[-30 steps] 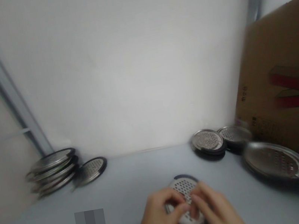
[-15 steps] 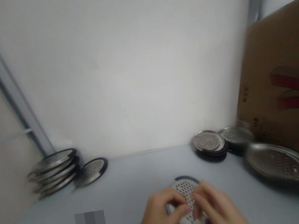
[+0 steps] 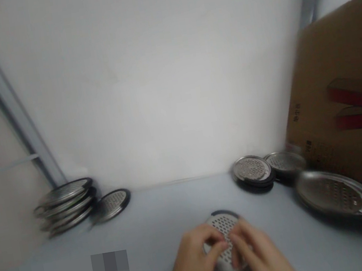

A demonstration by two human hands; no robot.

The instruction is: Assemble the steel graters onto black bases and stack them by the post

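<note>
Both my left hand [image 3: 190, 257] and my right hand [image 3: 262, 255] grip a round perforated steel strainer disc [image 3: 223, 225] with a dark rim, low in the middle of the view. My fingers cover its centre, and they meet over the holes. The disc's lower edge sits close to the pale grey table [image 3: 165, 211]. I cannot tell whether it touches the table.
At the back left are a leaning stack of similar discs [image 3: 64, 204] and a single disc [image 3: 111, 206]. At the back right are more discs [image 3: 251, 170], [image 3: 284, 162], a larger oval one [image 3: 335, 196], and a cardboard box [image 3: 341, 82] leaning on a white wall [image 3: 145, 81].
My hands and the disc sit slightly higher in the view, and my fingers have shifted a little on it. The other discs and the box show only a small shift.
</note>
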